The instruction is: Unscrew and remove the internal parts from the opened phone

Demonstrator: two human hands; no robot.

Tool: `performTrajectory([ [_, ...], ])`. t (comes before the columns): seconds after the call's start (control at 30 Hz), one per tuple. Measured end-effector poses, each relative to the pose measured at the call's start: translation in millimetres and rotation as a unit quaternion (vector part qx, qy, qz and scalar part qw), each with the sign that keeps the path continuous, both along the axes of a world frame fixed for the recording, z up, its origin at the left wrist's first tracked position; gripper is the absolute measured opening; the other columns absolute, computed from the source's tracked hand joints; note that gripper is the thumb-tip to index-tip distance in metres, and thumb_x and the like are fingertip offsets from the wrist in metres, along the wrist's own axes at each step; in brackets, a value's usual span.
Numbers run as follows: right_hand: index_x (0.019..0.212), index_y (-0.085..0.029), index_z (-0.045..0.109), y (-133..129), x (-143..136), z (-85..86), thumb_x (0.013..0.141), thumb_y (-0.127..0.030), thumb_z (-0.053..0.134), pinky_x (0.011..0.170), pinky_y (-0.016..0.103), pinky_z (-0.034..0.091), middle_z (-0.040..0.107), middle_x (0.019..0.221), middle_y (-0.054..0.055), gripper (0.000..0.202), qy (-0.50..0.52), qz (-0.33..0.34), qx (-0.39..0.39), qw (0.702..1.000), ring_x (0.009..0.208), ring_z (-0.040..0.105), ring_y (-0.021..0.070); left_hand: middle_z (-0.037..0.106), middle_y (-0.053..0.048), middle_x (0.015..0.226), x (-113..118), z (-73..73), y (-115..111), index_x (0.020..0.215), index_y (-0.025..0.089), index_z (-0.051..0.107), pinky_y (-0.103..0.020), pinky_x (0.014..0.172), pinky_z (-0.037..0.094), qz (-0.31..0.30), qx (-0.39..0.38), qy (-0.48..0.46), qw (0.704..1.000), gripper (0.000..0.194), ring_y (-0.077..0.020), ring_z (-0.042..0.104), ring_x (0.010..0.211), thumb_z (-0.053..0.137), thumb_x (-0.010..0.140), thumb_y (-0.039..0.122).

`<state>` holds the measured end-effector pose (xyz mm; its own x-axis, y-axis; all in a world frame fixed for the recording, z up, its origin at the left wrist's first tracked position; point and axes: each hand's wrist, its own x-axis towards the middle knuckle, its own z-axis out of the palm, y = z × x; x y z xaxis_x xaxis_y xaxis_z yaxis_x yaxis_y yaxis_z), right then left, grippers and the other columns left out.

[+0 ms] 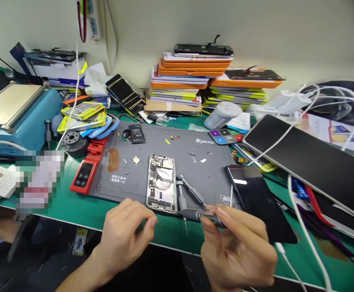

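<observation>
My right hand (238, 247) pinches a dark grey screwdriver (195, 215) between thumb and fingertips; it lies nearly level, its far end by the lower right corner of an opened phone housing (161, 184). The housing's inner parts are exposed. My left hand (130, 231) is closed in a loose curl just in front of the mat, left of the phone; its palm side is hidden. Two more screwdrivers, a grey one (192, 190) and a slimmer one (182, 198), rest right of the phone. A black phone battery (137, 134) and a small metal piece (136, 160) lie behind it.
Under the phone is a grey work mat (134, 182) with a red control unit (83, 176) on its left. A dark phone screen (262, 207) and a large tablet (311, 162) lie right. Orange boxes (195, 67) are stacked behind. White cables (305, 231) cross the right side.
</observation>
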<state>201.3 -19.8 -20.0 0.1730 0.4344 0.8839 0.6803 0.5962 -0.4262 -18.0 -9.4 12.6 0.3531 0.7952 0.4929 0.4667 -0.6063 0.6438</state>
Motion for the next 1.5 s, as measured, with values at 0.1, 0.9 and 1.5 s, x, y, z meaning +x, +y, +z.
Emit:
performTrajectory([
  [0.1, 0.149, -0.025, 0.066, 0, -3, 4.5, 0.092, 0.005, 0.072, 0.075, 0.042, 0.069, 0.082, 0.113, 0.006, 0.065, -0.017, 0.026, -0.018, 0.999, 0.094, 0.080, 0.0235, 0.076, -0.004, 0.098, -16, 9.6, 12, 0.106, 0.022, 0.069, -0.033, 0.083, 0.053, 0.092, 0.056, 0.109, 0.988, 0.007, -0.0205, 0.069, 0.089, 0.064, 0.110, 0.018],
  [0.9, 0.158, -0.028, 0.056, -6, -7, 13.5, 0.100, -0.006, 0.072, 0.073, 0.034, 0.072, 0.082, 0.115, 0.005, 0.064, 0.094, 0.055, -0.160, 0.981, 0.084, 0.078, 0.0179, 0.068, -0.009, 0.112, -33, 53.0, 131, 0.124, 0.023, 0.077, -0.037, 0.086, 0.055, -0.002, 0.087, 0.411, 0.908, 0.027, -0.0251, 0.060, 0.099, 0.053, 0.115, 0.032],
  [1.5, 0.159, -0.029, 0.055, -7, -5, 11.7, 0.099, -0.003, 0.073, 0.077, 0.036, 0.074, 0.083, 0.117, 0.004, 0.068, 0.111, 0.058, -0.176, 0.976, 0.081, 0.079, 0.0175, 0.071, 0.000, 0.114, -19, 33.7, 46, 0.125, 0.026, 0.061, -0.026, 0.079, 0.056, -0.044, -0.080, 0.234, 0.968, 0.012, -0.0146, 0.072, 0.089, 0.056, 0.115, 0.030],
])
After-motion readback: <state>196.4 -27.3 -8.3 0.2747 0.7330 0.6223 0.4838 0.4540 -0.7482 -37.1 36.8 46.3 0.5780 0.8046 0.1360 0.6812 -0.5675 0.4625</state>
